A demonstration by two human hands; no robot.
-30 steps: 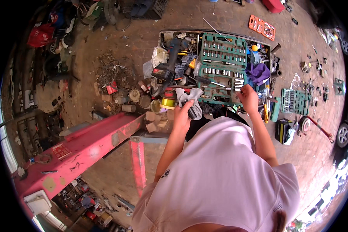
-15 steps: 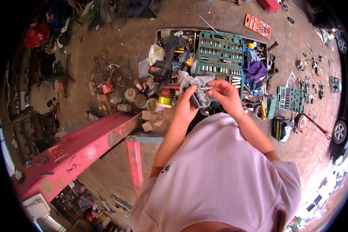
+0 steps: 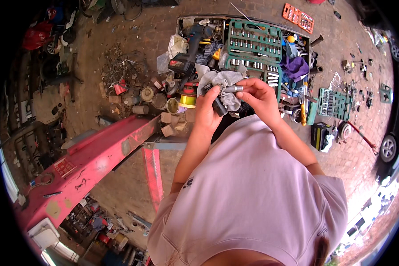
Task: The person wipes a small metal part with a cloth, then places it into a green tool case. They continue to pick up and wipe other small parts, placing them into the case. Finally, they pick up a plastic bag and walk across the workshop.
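My left hand (image 3: 206, 111) is closed round a crumpled grey cloth (image 3: 226, 79) and a tool with a black handle (image 3: 219, 107); the tool's kind is partly hidden by the cloth. Between the thumb and fingers of my right hand (image 3: 262, 96) is a silver metal socket (image 3: 233, 89), lying against the cloth. Just beyond both hands, a green socket case (image 3: 254, 45) lies unfolded with rows of silver sockets. To its left rests a cordless power tool (image 3: 187, 55) with a dark body.
A red steel beam (image 3: 99, 155) slants in from the left. Open tins (image 3: 160, 101), a yellow spool (image 3: 188, 100) and wood blocks (image 3: 168, 130) sit left of my hands. At right are a purple cloth (image 3: 295, 68), another green socket case (image 3: 334, 103) and a black box (image 3: 318, 136).
The cloth has spread wider over my left hand and the black handle has turned lower. Both hands have risen slightly in view; the surroundings have shifted up a little with the head.
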